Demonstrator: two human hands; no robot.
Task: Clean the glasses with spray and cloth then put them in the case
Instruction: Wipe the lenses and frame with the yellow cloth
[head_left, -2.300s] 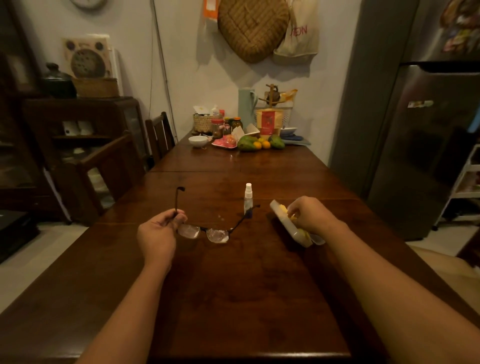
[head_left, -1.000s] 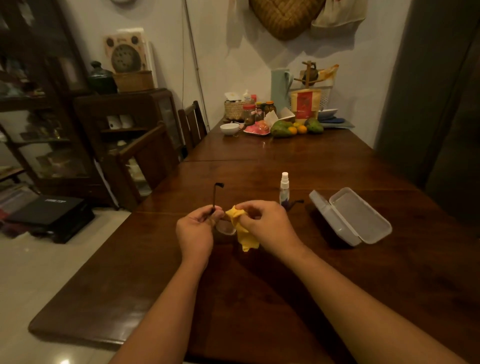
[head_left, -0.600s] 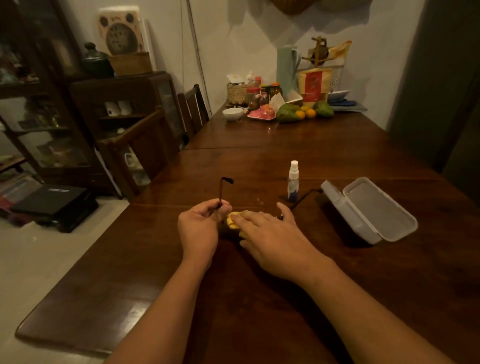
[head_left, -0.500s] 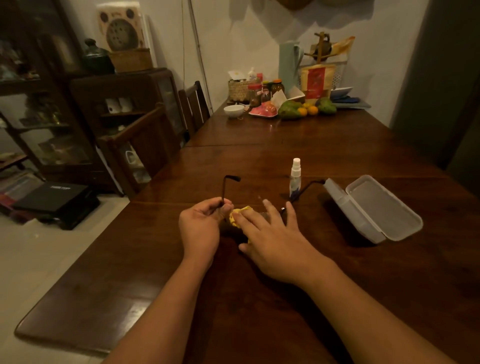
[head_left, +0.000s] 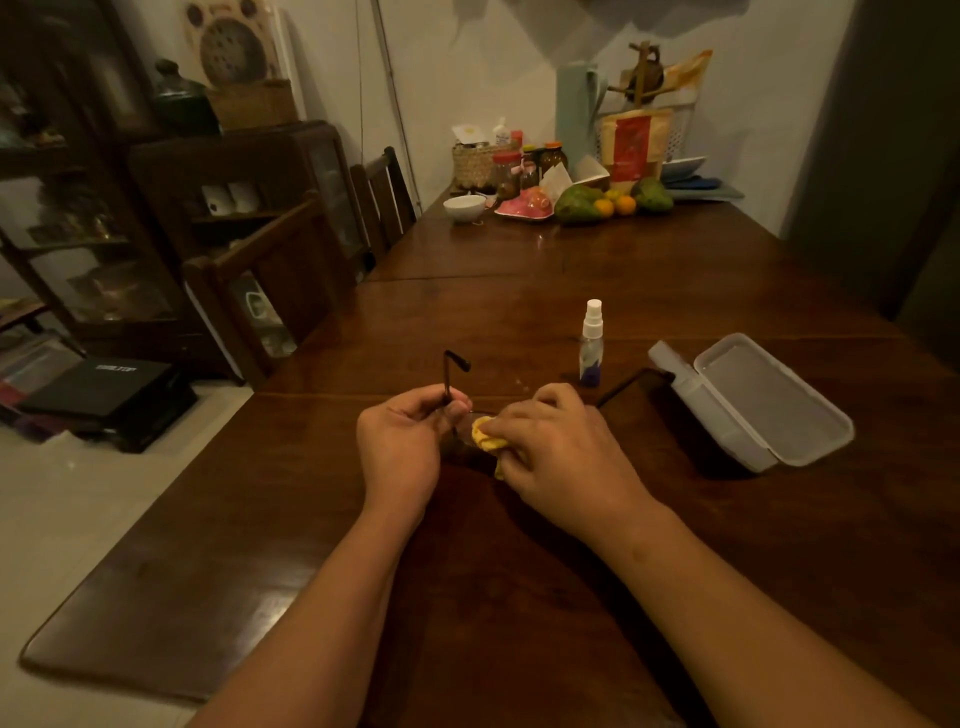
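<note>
My left hand (head_left: 400, 447) pinches the dark-framed glasses (head_left: 448, 382) by the left temple, whose arm sticks up above my fingers. My right hand (head_left: 558, 457) holds a yellow cloth (head_left: 485, 439) curled in its fingers and presses it on a lens; the lenses are mostly hidden under both hands. The other temple arm pokes out to the right of my right hand. A small clear spray bottle (head_left: 592, 343) with a white nozzle stands upright just behind my right hand. The translucent case (head_left: 763, 400) lies open on the table to the right.
The dark wooden table (head_left: 519, 597) runs away from me. At its far end stand a white bowl (head_left: 464, 207), jars, a basket and fruit (head_left: 602, 202). Wooden chairs (head_left: 270, 280) and a cabinet stand along the left side.
My right hand took the yellow cloth from the case, left the case open on the table and brought the cloth onto the glasses. Its fingers lay flat on the cloth; now they curl round it.
</note>
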